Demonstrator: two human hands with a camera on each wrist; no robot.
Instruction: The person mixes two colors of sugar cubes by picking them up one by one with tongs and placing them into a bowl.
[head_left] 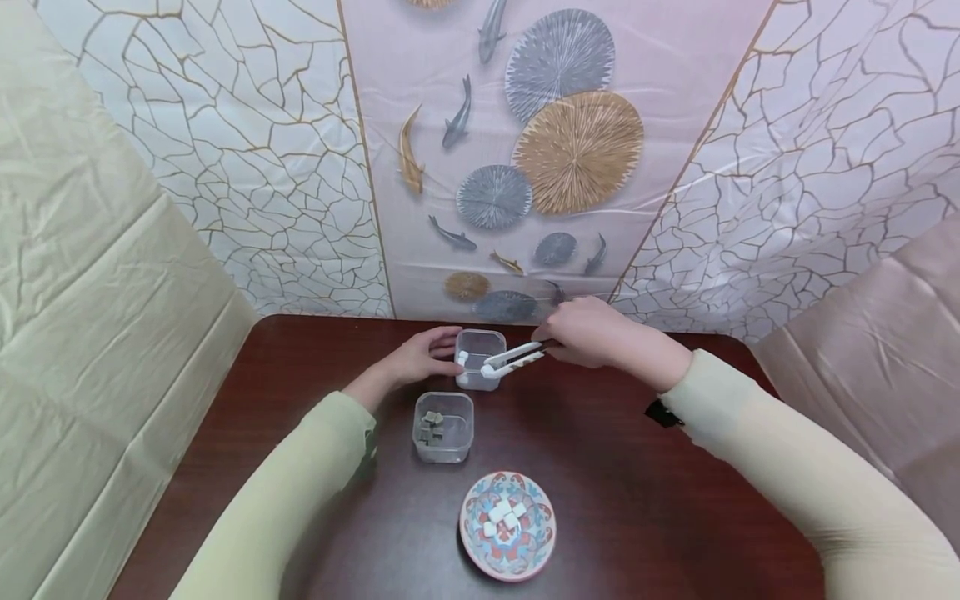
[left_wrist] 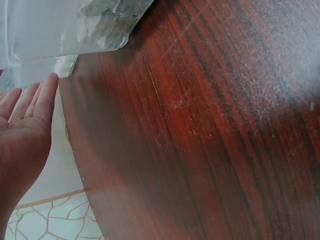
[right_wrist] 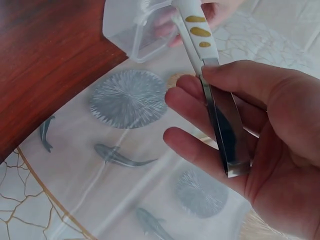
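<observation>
The sketchy bit here is the tip of the tongs (right_wrist: 202, 40). The right hand (head_left: 592, 333) pinches their steel end between thumb and fingers, and the white arms reach over the right side of the far clear container (head_left: 480, 340). There's a white lump (head_left: 488, 371) at the tips. It could be a cube, but honestly it's too small and too white-on-white for me to swear to it. If it is one, easing the pinch too early would probably drop it on the rim or the table (head_left: 615, 467), and squeezing too hard might make it pop out sideways.

The left hand (head_left: 420, 357) has its fingers extended along the far container's left side, thumb toward the front. That container looks light, so a bump from the tongs could skid it if that hand isn't bracing it. A few white pieces (head_left: 462, 358) sit inside.

Also, the near clear container (head_left: 444, 454) with its grey chunks (head_left: 432, 418) is close to the left forearm; a careless elbow could tip it. The white cubes (head_left: 512, 521) on the patterned plate (head_left: 474, 546) seem safer.
</observation>
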